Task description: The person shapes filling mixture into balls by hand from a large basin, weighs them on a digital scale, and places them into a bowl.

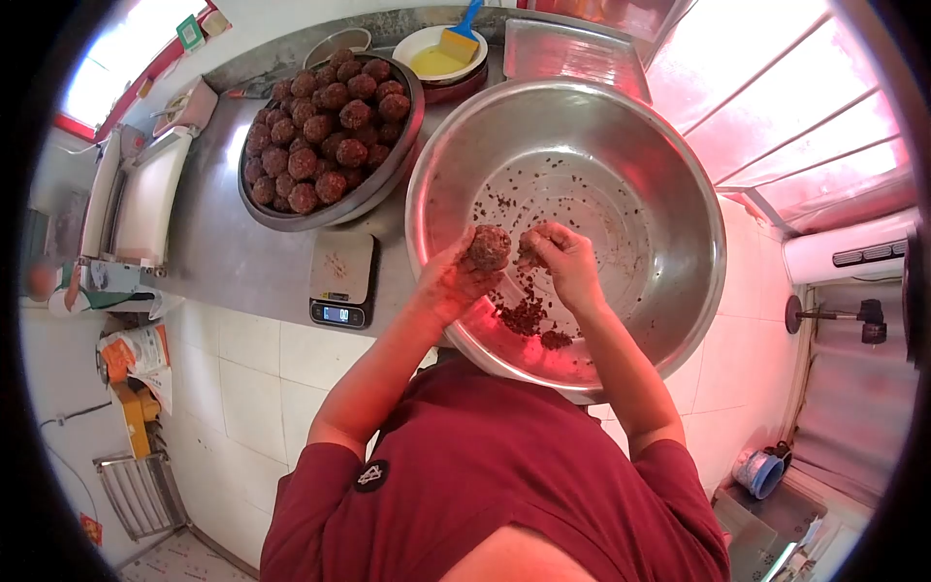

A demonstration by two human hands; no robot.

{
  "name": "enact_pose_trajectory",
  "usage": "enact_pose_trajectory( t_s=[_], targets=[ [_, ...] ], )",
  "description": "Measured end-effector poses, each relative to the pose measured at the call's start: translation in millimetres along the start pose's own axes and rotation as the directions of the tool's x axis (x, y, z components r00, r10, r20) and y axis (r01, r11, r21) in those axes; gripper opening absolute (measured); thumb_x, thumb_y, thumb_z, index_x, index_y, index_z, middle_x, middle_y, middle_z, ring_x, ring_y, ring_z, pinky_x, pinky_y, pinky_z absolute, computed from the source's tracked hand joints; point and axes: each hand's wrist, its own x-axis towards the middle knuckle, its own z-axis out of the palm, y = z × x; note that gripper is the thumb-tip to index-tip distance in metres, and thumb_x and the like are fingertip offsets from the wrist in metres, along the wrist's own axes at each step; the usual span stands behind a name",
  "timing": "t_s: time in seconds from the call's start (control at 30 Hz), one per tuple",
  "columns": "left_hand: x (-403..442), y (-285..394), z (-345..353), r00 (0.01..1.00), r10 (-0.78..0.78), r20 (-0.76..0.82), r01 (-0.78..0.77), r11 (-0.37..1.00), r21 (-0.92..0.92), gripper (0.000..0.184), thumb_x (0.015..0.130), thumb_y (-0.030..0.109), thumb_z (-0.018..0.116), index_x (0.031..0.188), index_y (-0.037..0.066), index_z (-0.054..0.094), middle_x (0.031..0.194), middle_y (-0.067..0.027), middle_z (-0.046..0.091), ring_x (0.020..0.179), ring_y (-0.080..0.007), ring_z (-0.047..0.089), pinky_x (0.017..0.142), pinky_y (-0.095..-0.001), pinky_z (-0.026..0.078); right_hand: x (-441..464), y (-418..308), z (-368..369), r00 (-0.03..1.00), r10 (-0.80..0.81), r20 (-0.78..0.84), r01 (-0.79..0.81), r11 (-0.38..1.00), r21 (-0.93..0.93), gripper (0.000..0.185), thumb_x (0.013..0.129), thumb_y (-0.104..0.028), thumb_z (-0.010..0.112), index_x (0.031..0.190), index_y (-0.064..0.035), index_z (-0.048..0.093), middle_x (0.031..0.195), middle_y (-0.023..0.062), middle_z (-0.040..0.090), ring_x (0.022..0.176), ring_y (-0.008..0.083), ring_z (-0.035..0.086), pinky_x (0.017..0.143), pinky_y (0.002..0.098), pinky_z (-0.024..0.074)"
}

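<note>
A round dark reddish-brown ball (490, 248) rests in the fingers of my left hand (449, 281), above the near left part of a large steel basin (664, 175). Just to its right, my right hand (568, 260) is closed in a pinch on a small lump of the same dark mixture (529, 252), apart from the ball. Beneath both hands, loose dark crumbs (524, 315) lie heaped on the basin's near side, with smaller bits scattered over its bottom. What the mixture is made of cannot be made out.
Left of the basin, a bowl (412, 145) is piled with many similar balls. A digital scale (339, 312) sits at the counter's front edge. Behind are a white bowl (405, 47) of yellow liquid with a blue-handled brush (462, 37), and a metal tray (577, 58).
</note>
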Motion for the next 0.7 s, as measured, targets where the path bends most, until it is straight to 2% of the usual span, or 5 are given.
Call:
enact_pose_trajectory(
  t_s=[0.13,0.37,0.43,0.53,0.7],
  targets=[
    [3.3,-3.4,-5.0,1.0,0.01,-0.007,-0.01,1.0,0.015,0.037,0.096,0.035,0.048,0.115,0.004,0.058,0.107,-0.0096,0.065,0.097,-0.0249,0.063,0.088,-0.0404,0.051,-6.3,2.0,5.5,0.989,-0.145,0.02,0.146,0.965,-0.217,0.016,0.084,-0.01,0.066,0.093,0.0024,0.061,0.083,0.0047,0.063,0.071,0.0086,0.056,0.066,0.023,0.0465],
    [-0.1,-4.4,3.3,0.971,0.192,0.139,-0.219,0.952,0.212,0.037,0.096,0.031,0.049,0.113,0.0,0.058,0.106,-0.011,0.065,0.098,-0.0218,0.063,0.089,-0.038,0.051,-1.5,10.5,-1.4,0.995,-0.074,0.072,0.081,0.992,-0.099,0.021,0.081,-0.01,0.067,0.096,0.0034,0.059,0.082,0.0052,0.062,0.075,0.008,0.055,0.067,0.0244,0.047],
    [-2.6,0.2,4.3,0.985,0.132,0.111,-0.152,0.967,0.206,0.036,0.096,0.03,0.049,0.115,0.0,0.057,0.107,-0.0109,0.064,0.099,-0.0217,0.062,0.091,-0.0378,0.05,1.8,15.1,-2.0,0.996,-0.046,0.07,0.05,0.997,-0.065,0.02,0.081,-0.009,0.066,0.096,0.0039,0.059,0.082,0.0058,0.063,0.075,0.0088,0.056,0.068,0.0246,0.0471],
    [-6.2,3.7,5.5,0.993,0.087,0.082,-0.096,0.989,0.115,0.035,0.094,0.027,0.052,0.116,-0.001,0.057,0.108,-0.0108,0.064,0.099,-0.0212,0.063,0.089,-0.0361,0.051,-3.5,1.5,1.8,0.988,0.118,0.099,-0.143,0.942,0.305,0.017,0.081,-0.005,0.062,0.095,0.0045,0.059,0.082,0.0063,0.062,0.074,0.0104,0.056,0.069,0.0247,0.0467],
    [-4.4,4.3,5.7,0.993,0.078,0.087,-0.09,0.985,0.148,0.034,0.094,0.026,0.052,0.117,0.001,0.057,0.108,-0.0101,0.064,0.098,-0.0204,0.063,0.087,-0.0361,0.052,-1.9,-1.0,1.3,0.993,-0.021,0.117,0.022,1.0,-0.009,0.017,0.082,-0.005,0.061,0.097,0.0038,0.059,0.085,0.0059,0.061,0.074,0.0124,0.058,0.067,0.0251,0.0469]
  ],
)
